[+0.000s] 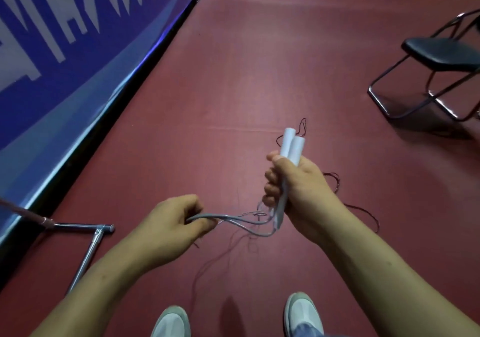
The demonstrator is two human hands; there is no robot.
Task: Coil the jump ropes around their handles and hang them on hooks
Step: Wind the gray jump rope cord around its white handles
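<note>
Hands (168,220) (298,188) on rope (241,218), handles (292,146); chair (441,51) well apart.

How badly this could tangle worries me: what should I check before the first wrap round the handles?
1. Both handles side by side in the right hand: ok.
2. Left hand grips the grey rope close to the handles: ok.
3. Grey rope free of the thin dark cord on the floor: cannot tell; thin strands cross below the handles.
4. Shoes off the strands: cannot tell.
5. Hook in sight for hanging: not ok; none in view.
</note>
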